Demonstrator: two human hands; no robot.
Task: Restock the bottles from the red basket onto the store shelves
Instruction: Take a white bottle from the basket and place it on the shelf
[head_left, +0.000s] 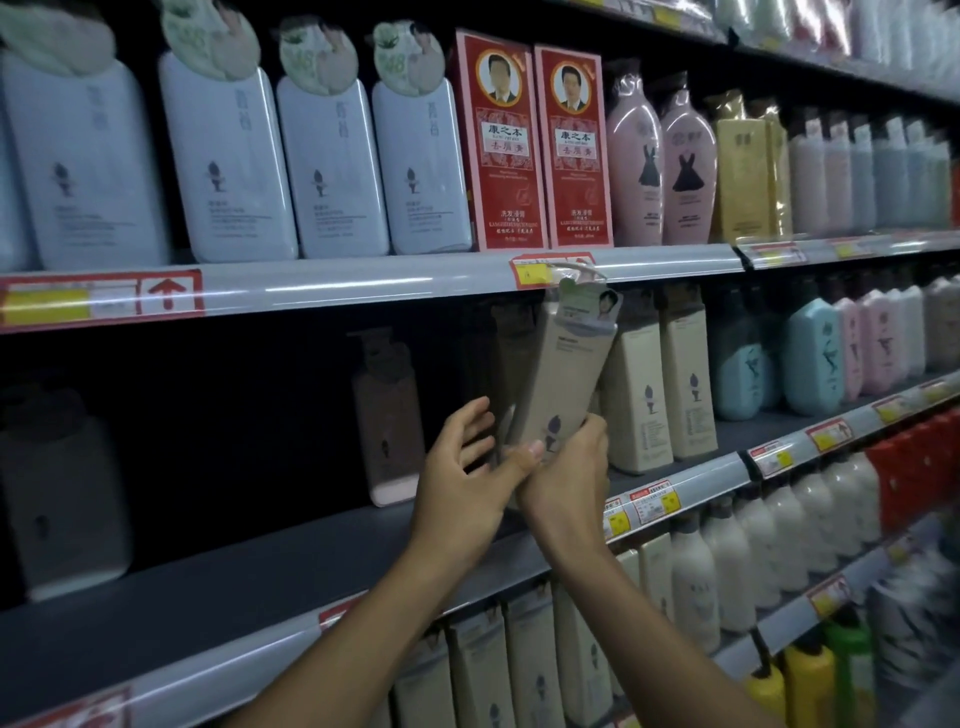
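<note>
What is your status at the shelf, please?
Both hands, left hand and right hand, grip tilted beige pump bottle. Heading for middle shelf. Pump head near shelf edge above.

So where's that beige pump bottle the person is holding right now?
The beige pump bottle is tilted at the middle shelf, centre of the head view, held at its base by both hands, just left of matching cream bottles.
</note>
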